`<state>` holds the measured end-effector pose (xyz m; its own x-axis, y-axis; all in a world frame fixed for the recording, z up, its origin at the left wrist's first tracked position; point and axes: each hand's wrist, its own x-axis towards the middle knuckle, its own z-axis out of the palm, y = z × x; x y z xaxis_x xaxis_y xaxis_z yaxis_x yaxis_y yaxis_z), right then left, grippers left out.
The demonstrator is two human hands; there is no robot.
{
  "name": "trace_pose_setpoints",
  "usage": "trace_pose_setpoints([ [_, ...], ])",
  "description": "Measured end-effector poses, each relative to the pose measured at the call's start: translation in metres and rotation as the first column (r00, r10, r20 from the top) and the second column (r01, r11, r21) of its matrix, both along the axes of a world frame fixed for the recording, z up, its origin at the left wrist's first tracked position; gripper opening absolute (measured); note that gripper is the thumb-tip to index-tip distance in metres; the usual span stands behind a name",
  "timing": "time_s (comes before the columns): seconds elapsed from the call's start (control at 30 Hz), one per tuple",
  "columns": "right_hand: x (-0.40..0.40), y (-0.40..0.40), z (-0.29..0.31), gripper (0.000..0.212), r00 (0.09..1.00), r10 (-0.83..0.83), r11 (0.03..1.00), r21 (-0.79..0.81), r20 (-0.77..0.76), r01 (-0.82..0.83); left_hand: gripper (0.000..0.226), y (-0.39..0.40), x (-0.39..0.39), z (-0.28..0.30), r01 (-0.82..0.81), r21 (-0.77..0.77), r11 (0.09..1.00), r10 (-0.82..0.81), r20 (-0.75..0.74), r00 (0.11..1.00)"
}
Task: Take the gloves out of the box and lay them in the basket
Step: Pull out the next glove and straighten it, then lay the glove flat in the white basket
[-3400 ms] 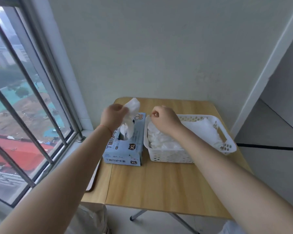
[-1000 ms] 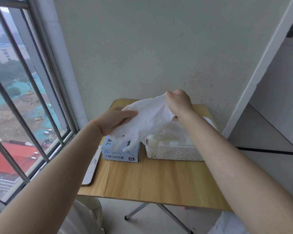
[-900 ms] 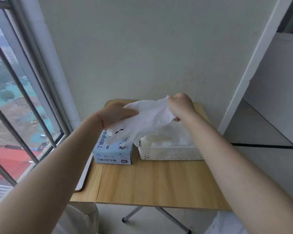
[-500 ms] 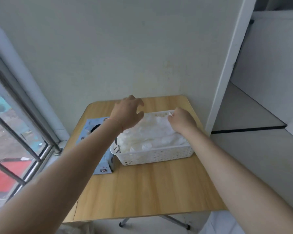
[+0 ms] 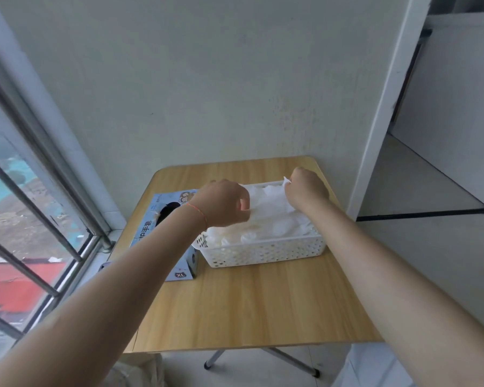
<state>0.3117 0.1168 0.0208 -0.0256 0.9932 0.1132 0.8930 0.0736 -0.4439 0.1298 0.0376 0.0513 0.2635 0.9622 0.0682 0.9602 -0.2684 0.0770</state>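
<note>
Glove (image 5: 266, 203), held stretched above the box (image 5: 162, 233) a second ago, now lies over the basket (image 5: 263, 254) pile; your left hand (image 5: 224, 203) and right hand (image 5: 308, 188) fingers still pinch its ends, so release next.

Both forearms are bare, with no sleeves; a thin orange-red string bracelet (image 5: 200, 215) circles the wrist (just behind the left hand (image 5: 224, 203)).

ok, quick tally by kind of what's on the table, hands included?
glove box: 1
basket: 1
pile of gloves in the basket: 1 pile, single gloves can't be counted
hands: 2, left hand and right hand, each pinching the top glove
Total: 5
</note>
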Motion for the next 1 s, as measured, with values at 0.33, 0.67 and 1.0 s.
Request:
trace_pose_setpoints([
  [0.33,0.004,-0.012,-0.007,0.038,0.936,0.016,0.993,0.103,0.353,-0.056,0.044,0.006,0.028,-0.019,-0.121,0.031,0.992,0.116,0.133,0.984],
  [0.67,0.011,-0.017,-0.005,0.029,0.869,0.045,0.975,0.167,0.493,-0.145,0.081,0.011,0.025,-0.041,-0.121,-0.367,0.922,0.145,0.037,0.989],
  [1.0,-0.005,-0.032,0.037,0.057,0.857,0.448,0.888,-0.243,0.254,-0.391,0.092,0.01,0.0,0.014,-0.205,-0.415,0.887,0.189,-0.081,0.979],
])
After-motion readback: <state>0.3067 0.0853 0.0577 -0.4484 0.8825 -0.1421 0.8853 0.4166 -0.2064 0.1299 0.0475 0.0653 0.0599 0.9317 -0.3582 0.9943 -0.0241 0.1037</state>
